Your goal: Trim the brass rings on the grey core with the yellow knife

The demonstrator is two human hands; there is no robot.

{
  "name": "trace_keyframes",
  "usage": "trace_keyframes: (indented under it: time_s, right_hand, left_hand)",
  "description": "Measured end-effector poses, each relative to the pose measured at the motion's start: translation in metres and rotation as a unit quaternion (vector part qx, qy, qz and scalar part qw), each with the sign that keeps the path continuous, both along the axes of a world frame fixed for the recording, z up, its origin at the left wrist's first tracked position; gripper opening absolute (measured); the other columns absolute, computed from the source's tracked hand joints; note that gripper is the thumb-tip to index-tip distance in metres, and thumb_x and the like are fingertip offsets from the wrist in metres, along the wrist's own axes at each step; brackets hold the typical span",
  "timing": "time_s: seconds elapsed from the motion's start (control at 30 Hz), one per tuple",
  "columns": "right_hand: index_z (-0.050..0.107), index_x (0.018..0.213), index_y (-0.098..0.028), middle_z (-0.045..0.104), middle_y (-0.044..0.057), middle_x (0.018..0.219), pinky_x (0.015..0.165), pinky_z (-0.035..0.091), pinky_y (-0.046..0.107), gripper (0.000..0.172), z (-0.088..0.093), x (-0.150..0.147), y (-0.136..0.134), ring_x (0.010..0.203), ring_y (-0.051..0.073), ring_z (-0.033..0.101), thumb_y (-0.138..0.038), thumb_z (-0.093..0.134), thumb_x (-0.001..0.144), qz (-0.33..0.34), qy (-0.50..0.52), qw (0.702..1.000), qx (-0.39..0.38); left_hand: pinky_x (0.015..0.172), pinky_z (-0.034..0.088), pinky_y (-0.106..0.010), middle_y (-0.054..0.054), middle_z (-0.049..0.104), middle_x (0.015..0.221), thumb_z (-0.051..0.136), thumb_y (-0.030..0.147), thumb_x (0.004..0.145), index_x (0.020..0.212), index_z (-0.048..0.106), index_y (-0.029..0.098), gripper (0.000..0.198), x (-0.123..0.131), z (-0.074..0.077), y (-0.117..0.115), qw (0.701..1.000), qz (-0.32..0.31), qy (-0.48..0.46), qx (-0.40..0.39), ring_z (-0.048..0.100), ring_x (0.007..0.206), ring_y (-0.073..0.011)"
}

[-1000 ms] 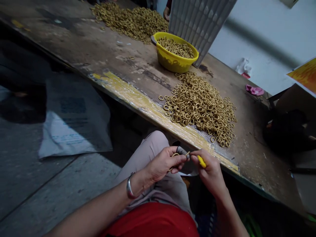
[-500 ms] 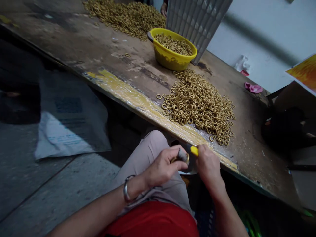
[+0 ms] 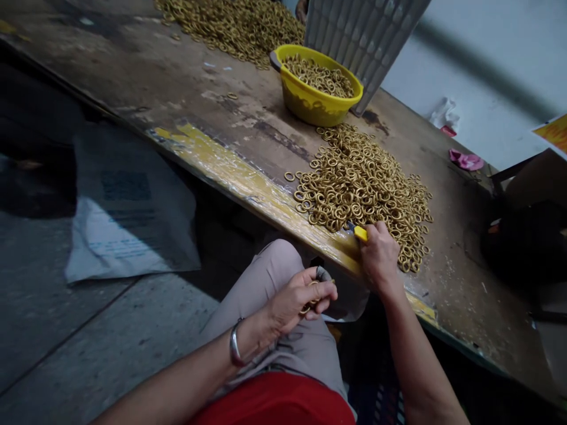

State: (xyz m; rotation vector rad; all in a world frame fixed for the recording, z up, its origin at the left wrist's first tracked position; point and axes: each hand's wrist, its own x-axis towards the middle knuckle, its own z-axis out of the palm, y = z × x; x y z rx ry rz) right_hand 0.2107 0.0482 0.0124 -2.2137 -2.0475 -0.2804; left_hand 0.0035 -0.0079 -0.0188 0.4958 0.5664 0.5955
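My left hand (image 3: 297, 298) is closed around several brass-coloured rings (image 3: 309, 306) above my lap; a grey wrapping covers one fingertip. My right hand (image 3: 381, 255) grips a yellow utility knife (image 3: 360, 234) with a dark front end. The knife's tip is at the near edge of a pile of brass-coloured rings (image 3: 367, 183) on the table. Part of its handle is hidden inside my fist. Behind that pile stands a yellow bowl (image 3: 310, 106) holding more such rings.
A larger ring heap (image 3: 239, 29) lies at the back of the wooden table (image 3: 177, 88). A grey ribbed panel (image 3: 363, 35) leans behind the bowl, with part of another person's hand (image 3: 302, 10) beside it. A white sack (image 3: 133, 230) stands on the floor at left.
My right hand has moved up and away from my left hand, taking the knife from beside it to the pile's edge. My left fingers have curled further around the rings.
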Motion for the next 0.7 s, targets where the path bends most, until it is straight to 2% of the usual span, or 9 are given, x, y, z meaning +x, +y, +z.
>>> trace_keyframes:
  time_s: [0.1, 0.2, 0.27, 0.33, 0.4, 0.43, 0.53, 0.63, 0.7]
  right_hand:
    - [0.067, 0.087, -0.017, 0.061, 0.006, 0.089, 0.063, 0.035, 0.028, 0.013, 0.003, 0.008, 0.001, 0.071, 0.016, 0.052, -0.020, 0.054, 0.086, 0.020, 0.109, 0.992, 0.064]
    - [0.062, 0.075, -0.018, 0.056, 0.000, 0.070, 0.063, 0.039, 0.027, 0.020, 0.009, 0.009, -0.008, 0.064, 0.014, 0.050, -0.034, 0.059, 0.086, 0.003, 0.337, 0.937, 0.096]
    - [0.059, 0.073, -0.018, 0.048, -0.004, 0.058, 0.052, 0.036, 0.025, 0.025, 0.012, 0.004, -0.018, 0.052, 0.011, 0.043, -0.041, 0.064, 0.082, -0.037, 0.506, 0.861, 0.037]
    - [0.055, 0.073, -0.019, 0.043, -0.007, 0.051, 0.044, 0.029, 0.022, 0.030, 0.013, -0.005, -0.028, 0.044, 0.008, 0.035, -0.045, 0.069, 0.078, -0.061, 0.640, 0.765, -0.042]
    - [0.051, 0.071, -0.019, 0.040, -0.009, 0.049, 0.041, 0.027, 0.021, 0.034, 0.011, -0.015, -0.039, 0.042, 0.007, 0.033, -0.046, 0.073, 0.075, -0.063, 0.719, 0.685, -0.099]
    - [0.050, 0.070, -0.019, 0.040, -0.009, 0.048, 0.041, 0.027, 0.020, 0.036, 0.010, -0.019, -0.044, 0.041, 0.006, 0.033, -0.045, 0.075, 0.074, -0.060, 0.741, 0.659, -0.115]
    - [0.049, 0.069, -0.019, 0.042, -0.008, 0.048, 0.039, 0.028, 0.019, 0.037, 0.005, -0.029, -0.054, 0.040, 0.006, 0.034, -0.046, 0.075, 0.074, -0.052, 0.767, 0.625, -0.137]
    - [0.048, 0.068, -0.020, 0.041, -0.009, 0.045, 0.037, 0.027, 0.018, 0.038, 0.002, -0.037, -0.058, 0.038, 0.006, 0.033, -0.046, 0.075, 0.073, -0.053, 0.774, 0.618, -0.131]
    - [0.048, 0.066, -0.020, 0.040, -0.009, 0.044, 0.036, 0.026, 0.018, 0.038, 0.003, -0.042, -0.059, 0.037, 0.005, 0.032, -0.046, 0.075, 0.072, -0.054, 0.774, 0.618, -0.127]
  left_hand:
    - [0.037, 0.023, -0.016, -0.004, 0.064, 0.077, 0.069, 0.032, 0.075, 0.087, 0.055, 0.016, 0.024, -0.003, -0.001, 0.005, 0.999, 0.004, -0.023, -0.029, 0.048, 0.050, -0.0064]
    - [0.036, 0.026, -0.016, -0.006, 0.065, 0.079, 0.068, 0.036, 0.074, 0.087, 0.058, 0.014, 0.027, -0.001, 0.001, 0.011, 0.999, 0.004, -0.022, -0.032, 0.054, 0.054, -0.0093]
    - [0.036, 0.027, -0.016, -0.006, 0.065, 0.078, 0.068, 0.040, 0.076, 0.083, 0.059, 0.013, 0.030, 0.003, 0.004, 0.013, 0.999, 0.028, 0.019, 0.004, 0.054, 0.053, -0.0086]
    - [0.036, 0.027, -0.016, -0.004, 0.064, 0.073, 0.069, 0.040, 0.077, 0.080, 0.058, 0.013, 0.028, 0.008, 0.007, 0.014, 0.991, 0.070, 0.090, 0.075, 0.049, 0.048, -0.0067]
    - [0.040, 0.033, -0.018, -0.001, 0.064, 0.070, 0.069, 0.034, 0.079, 0.084, 0.060, 0.014, 0.023, 0.011, 0.009, 0.013, 0.966, 0.116, 0.161, 0.167, 0.048, 0.047, -0.0066]
    - [0.044, 0.038, -0.019, -0.001, 0.065, 0.070, 0.068, 0.031, 0.079, 0.087, 0.062, 0.014, 0.020, 0.012, 0.009, 0.012, 0.949, 0.136, 0.189, 0.211, 0.050, 0.049, -0.0072]
    - [0.061, 0.047, -0.022, -0.002, 0.069, 0.077, 0.068, 0.024, 0.079, 0.093, 0.067, 0.014, 0.017, 0.012, 0.007, 0.006, 0.904, 0.174, 0.241, 0.307, 0.058, 0.062, -0.0106]
    - [0.073, 0.050, -0.025, -0.004, 0.073, 0.088, 0.069, 0.023, 0.079, 0.097, 0.069, 0.015, 0.020, 0.009, 0.003, 0.001, 0.885, 0.187, 0.256, 0.341, 0.063, 0.078, -0.0148]
    - [0.072, 0.049, -0.025, -0.004, 0.072, 0.085, 0.070, 0.024, 0.078, 0.092, 0.070, 0.015, 0.017, 0.008, 0.003, -0.001, 0.878, 0.181, 0.269, 0.352, 0.063, 0.078, -0.0159]
